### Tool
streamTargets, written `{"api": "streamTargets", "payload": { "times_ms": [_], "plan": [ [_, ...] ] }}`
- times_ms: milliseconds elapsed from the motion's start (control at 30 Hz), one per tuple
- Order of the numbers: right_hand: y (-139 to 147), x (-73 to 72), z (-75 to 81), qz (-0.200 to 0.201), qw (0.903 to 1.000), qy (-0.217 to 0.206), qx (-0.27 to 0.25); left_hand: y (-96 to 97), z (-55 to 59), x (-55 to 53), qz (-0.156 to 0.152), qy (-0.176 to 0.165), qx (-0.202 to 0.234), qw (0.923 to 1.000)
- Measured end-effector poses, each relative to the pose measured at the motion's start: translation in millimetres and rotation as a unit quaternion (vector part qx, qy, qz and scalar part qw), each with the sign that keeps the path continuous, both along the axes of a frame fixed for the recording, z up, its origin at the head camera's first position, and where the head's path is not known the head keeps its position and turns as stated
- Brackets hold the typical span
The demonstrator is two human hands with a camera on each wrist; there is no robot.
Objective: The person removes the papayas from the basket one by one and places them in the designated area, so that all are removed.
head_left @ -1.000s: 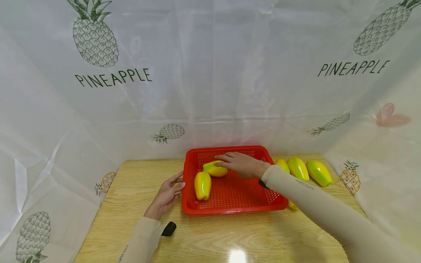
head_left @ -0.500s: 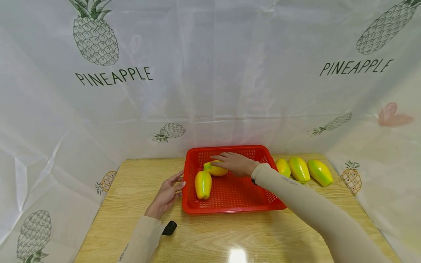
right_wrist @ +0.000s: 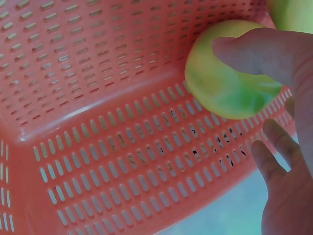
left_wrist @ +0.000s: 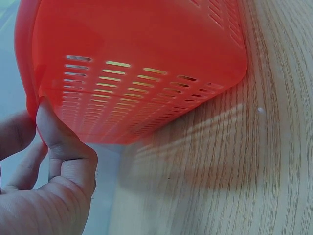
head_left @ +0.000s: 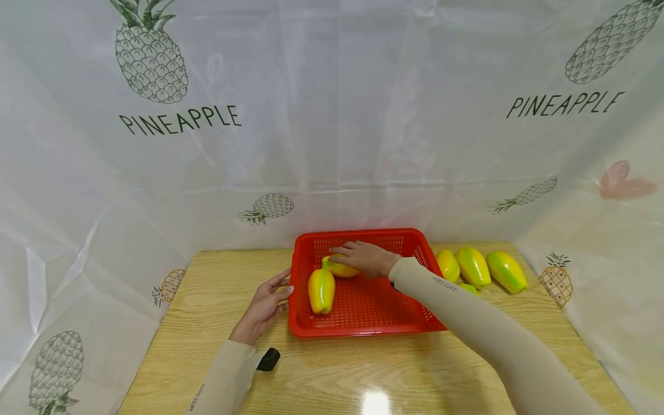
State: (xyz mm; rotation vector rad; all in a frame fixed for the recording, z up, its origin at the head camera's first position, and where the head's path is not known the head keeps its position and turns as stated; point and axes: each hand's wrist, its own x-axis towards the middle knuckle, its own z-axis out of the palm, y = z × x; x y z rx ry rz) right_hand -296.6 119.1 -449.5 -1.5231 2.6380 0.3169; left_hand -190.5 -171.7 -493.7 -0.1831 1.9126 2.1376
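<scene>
My left hand holds the left rim of a red plastic basket, thumb on one side and fingers on the other in the left wrist view. Two yellow-green papayas lie inside the basket at its left. The front papaya points lengthwise toward me; the back papaya lies crosswise behind it. Over the back papaya is my right hand, partly hiding it. In the right wrist view the thumb extends across that papaya, while other fingers stand apart from it; firm contact cannot be told.
Several more papayas lie on the wooden table right of the basket, one partly hidden by the right sleeve. A white pineapple-print sheet hangs behind and along both sides. A black wrist device sits at the left cuff.
My right hand has shifted slightly left over the back papaya, its forearm swinging left and uncovering more of the table papayas. The left hand stays at the basket rim.
</scene>
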Motion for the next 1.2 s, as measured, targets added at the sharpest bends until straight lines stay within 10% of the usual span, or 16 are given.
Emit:
{"api": "streamTargets", "payload": {
  "times_ms": [933, 1200],
  "plan": [
    [6.8, 2.0, -4.0, -0.032, 0.9959, 0.049, 0.07, 1.8, -1.2, -0.5, 0.008, 0.001, -0.005, 1.0],
    [11.6, 6.0, -2.7, -0.058, 0.9964, -0.031, 0.054, 1.6, -1.2, -0.1, 0.006, 0.0, -0.003, 1.0]
  ]
}}
